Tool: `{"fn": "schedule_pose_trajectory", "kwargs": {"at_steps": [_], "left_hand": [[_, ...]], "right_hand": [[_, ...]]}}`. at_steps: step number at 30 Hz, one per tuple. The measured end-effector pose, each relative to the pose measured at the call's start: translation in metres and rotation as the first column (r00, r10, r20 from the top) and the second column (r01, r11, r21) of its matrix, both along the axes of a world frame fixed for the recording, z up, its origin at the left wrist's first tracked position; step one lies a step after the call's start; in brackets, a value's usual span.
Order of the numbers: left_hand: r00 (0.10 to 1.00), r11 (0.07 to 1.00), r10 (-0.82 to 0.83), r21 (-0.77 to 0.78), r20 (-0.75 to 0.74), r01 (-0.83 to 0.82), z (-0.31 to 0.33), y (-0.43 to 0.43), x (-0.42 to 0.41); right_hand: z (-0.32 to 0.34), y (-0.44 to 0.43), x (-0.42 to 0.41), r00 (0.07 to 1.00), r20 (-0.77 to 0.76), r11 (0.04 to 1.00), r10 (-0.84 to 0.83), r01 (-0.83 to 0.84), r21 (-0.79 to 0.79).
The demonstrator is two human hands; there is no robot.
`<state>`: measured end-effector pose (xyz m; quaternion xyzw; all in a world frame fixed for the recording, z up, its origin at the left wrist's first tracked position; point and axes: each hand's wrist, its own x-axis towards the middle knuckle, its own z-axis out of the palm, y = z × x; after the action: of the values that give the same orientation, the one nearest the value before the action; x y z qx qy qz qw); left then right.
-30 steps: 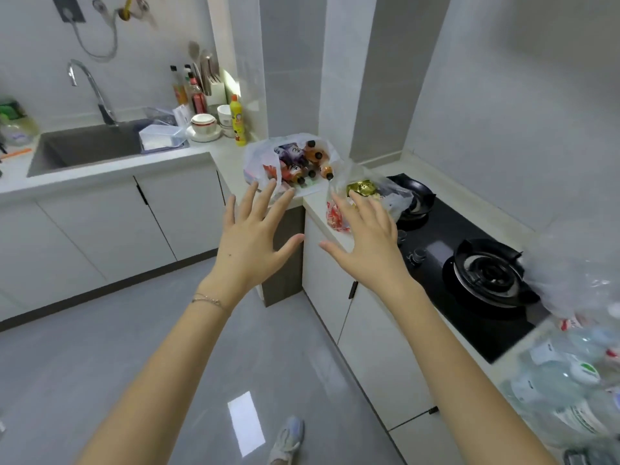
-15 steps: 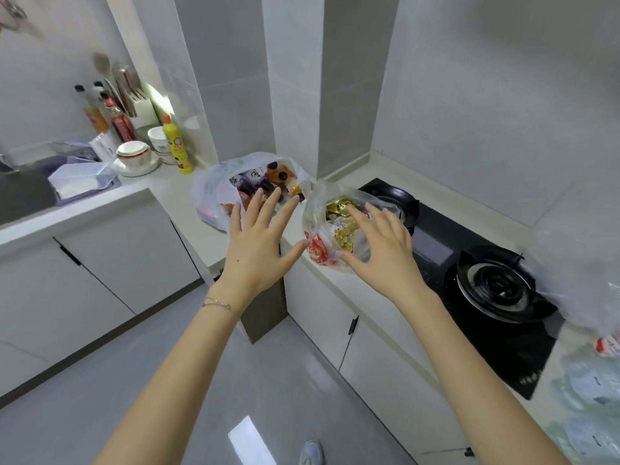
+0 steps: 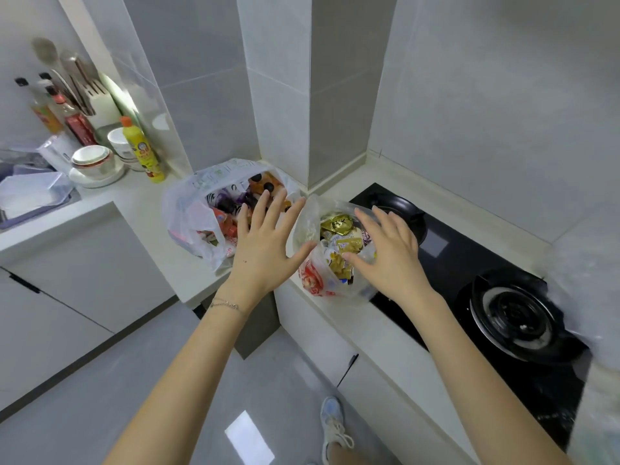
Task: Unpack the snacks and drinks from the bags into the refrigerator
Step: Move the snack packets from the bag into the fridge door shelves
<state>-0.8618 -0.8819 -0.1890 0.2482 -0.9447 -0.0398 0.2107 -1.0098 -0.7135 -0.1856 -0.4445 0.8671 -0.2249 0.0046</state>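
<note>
Two open hands, left hand (image 3: pixel 265 246) and right hand (image 3: pixel 389 260), flank two bags: snack bag (image 3: pixel 332 256), drinks bag (image 3: pixel 201 209).

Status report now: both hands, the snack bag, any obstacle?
Left hand open, right hand open, flanking clear plastic bag of gold-wrapped snacks. Nothing gripped. White plastic bag of drink bottles beside; path clear.

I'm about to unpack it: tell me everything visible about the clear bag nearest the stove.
The clear snack bag is thin, crinkled plastic, mouth open upward, sitting on the counter edge beside the black stove. It holds gold-wrapped snacks and a red-printed packet. The left hand and right hand, fingers spread, flank it at its sides.
</note>
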Motion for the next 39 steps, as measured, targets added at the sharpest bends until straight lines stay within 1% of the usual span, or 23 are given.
{"fn": "schedule_pose_trajectory", "kwargs": {"at_steps": [6, 12, 17, 21, 26, 28, 31, 33, 36, 39], "left_hand": [[0.999, 1.0, 0.016, 0.003, 0.042, -0.016, -0.019, -0.034, -0.059], [0.998, 0.995, 0.001, 0.095, 0.059, -0.007, -0.045, -0.052, -0.101], [0.997, 0.987, -0.04, 0.157, 0.072, 0.029, -0.063, -0.066, -0.131], [0.985, 0.98, -0.122, 0.171, 0.118, 0.101, -0.084, -0.087, -0.157], [0.929, 0.936, -0.313, 0.233, 0.199, 0.266, -0.11, -0.107, -0.181], [0.897, 0.902, -0.392, 0.277, 0.205, 0.331, -0.115, -0.111, -0.192], [0.858, 0.864, -0.472, 0.3, 0.201, 0.405, -0.122, -0.112, -0.211], [0.821, 0.829, -0.531, 0.332, 0.211, 0.451, -0.131, -0.113, -0.22], [0.758, 0.795, -0.59, 0.364, 0.278, 0.486, -0.145, -0.117, -0.23], [0.719, 0.801, -0.59, 0.373, 0.367, 0.467, -0.157, -0.12, -0.237]], "right_hand": [[-0.014, -0.036, -0.063, 0.999, 0.032, 0.999, 0.011, -0.012, 0.039], [-0.034, -0.066, -0.107, 0.996, 0.088, 0.996, 0.028, -0.036, 0.087], [-0.061, -0.078, -0.127, 0.991, 0.132, 0.99, 0.015, -0.033, 0.135], [-0.081, -0.091, -0.144, 0.99, 0.137, 0.98, -0.033, 0.005, 0.197], [-0.103, -0.105, -0.157, 0.978, 0.181, 0.975, -0.1, 0.061, 0.214], [-0.11, -0.107, -0.16, 0.974, 0.189, 0.974, -0.123, 0.082, 0.211], [-0.123, -0.108, -0.166, 0.972, 0.202, 0.981, -0.116, 0.08, 0.178], [-0.131, -0.107, -0.169, 0.974, 0.196, 0.977, -0.114, 0.074, 0.199], [-0.14, -0.105, -0.174, 0.969, 0.206, 0.968, -0.136, 0.086, 0.237], [-0.149, -0.1, -0.178, 0.963, 0.226, 0.951, -0.149, 0.077, 0.299]]}}
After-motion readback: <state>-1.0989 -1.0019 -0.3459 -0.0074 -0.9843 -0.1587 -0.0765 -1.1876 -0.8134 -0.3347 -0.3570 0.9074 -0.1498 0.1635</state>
